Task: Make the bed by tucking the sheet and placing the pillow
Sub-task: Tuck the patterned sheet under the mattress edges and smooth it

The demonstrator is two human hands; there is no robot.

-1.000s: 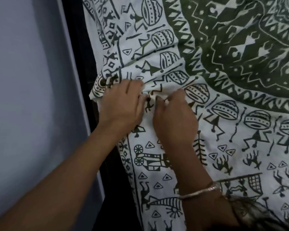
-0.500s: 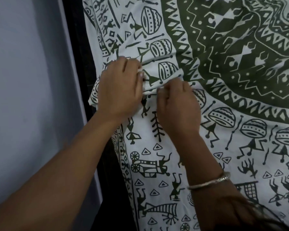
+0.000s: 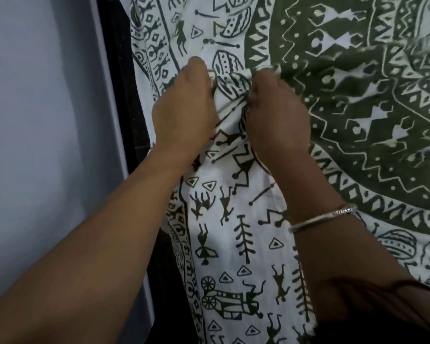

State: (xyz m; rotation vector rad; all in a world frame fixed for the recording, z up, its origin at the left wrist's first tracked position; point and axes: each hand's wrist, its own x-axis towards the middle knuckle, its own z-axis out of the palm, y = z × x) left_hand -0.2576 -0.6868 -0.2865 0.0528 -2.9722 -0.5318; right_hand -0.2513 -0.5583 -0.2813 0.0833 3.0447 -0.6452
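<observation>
The left hand (image 3: 184, 112) and right hand (image 3: 277, 117), curled fingers (image 3: 265, 78) pinching, gather a bunched fold of the white cotton sheet printed with dark green folk figures (image 3: 233, 244) near the bed (image 3: 121, 95) edge; tucking looks unfinished, and no pillow is in view.

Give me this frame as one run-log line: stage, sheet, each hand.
stage: tucking | sheet: bunched between hands, near wall-side edge | left hand: grips bunch | right hand: pinches bunch | pillow: not in view

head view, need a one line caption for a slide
Left hand and right hand grip a raised fold of the printed sheet beside the wall.
</observation>
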